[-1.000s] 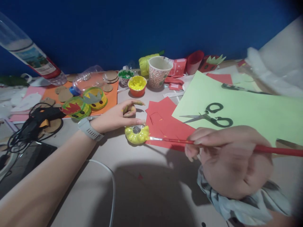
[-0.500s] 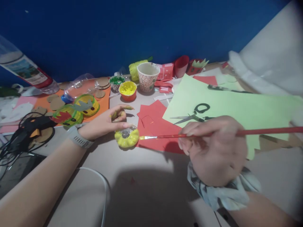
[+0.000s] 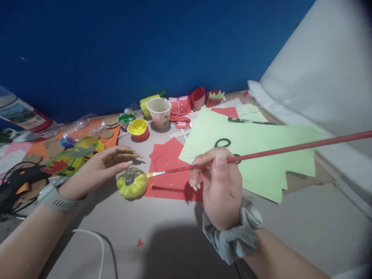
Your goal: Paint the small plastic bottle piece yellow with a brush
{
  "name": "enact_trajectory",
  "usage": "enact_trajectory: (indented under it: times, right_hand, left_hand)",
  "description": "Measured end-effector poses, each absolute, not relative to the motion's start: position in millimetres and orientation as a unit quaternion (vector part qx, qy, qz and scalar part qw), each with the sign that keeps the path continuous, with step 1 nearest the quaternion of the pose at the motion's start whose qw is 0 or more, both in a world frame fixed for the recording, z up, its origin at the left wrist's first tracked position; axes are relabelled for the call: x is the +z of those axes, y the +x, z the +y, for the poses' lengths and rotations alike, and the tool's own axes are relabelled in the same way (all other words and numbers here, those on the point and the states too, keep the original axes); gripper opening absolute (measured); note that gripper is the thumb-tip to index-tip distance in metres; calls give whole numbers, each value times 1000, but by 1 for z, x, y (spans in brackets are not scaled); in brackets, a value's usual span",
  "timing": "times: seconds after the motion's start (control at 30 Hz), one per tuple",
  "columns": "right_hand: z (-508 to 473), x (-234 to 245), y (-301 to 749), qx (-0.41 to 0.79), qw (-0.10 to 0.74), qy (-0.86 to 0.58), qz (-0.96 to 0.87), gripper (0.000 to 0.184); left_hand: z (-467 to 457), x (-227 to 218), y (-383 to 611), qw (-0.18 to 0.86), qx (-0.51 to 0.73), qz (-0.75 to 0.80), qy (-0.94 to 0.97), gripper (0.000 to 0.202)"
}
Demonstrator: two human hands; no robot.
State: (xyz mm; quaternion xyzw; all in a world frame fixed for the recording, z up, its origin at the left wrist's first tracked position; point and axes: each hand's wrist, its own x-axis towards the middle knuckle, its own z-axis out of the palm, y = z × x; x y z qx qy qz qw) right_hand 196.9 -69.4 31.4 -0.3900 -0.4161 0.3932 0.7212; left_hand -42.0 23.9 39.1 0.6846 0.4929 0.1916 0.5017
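The right hand (image 3: 222, 190) is gripping a red paintbrush (image 3: 276, 150), its yellow-loaded bristles pointing left from that hand. The left hand (image 3: 97, 168) is hovering open, fingers loosely extended. A yellow-painted piece (image 3: 134, 188) is lying on the bench (image 3: 128, 244) just beside its thumb; contact is remaining unclear. Red paper (image 3: 170, 153) is lying between the hands, green paper (image 3: 261, 141) is extending beyond the right hand, and a cup of yellow paint (image 3: 138, 135) is standing beyond the left.

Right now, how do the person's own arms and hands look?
Both forearms are bare, no sleeve in view. The left hand has yellow smears and, at its wrist, a pale grey watch with dark strap slits. A gathered grey scrunchie circles the right wrist.
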Motion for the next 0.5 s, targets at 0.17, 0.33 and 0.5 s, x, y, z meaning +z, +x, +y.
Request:
enact_trajectory:
  times: [0.17, 0.33, 0.5]
  right_hand:
    - [-70, 26, 196, 397, 694, -407, -441, 27]
    - [-69, 7, 192, 391, 695, -410, -442, 25]
    - [-66, -1, 185, 394, 677, -417, -460, 27]
  left_hand:
    - [22, 41, -43, 531, 178, 506, 656, 52]
    - [21, 33, -38, 580, 179, 468, 642, 52]
    - [24, 28, -39, 583, 177, 463, 644, 52]
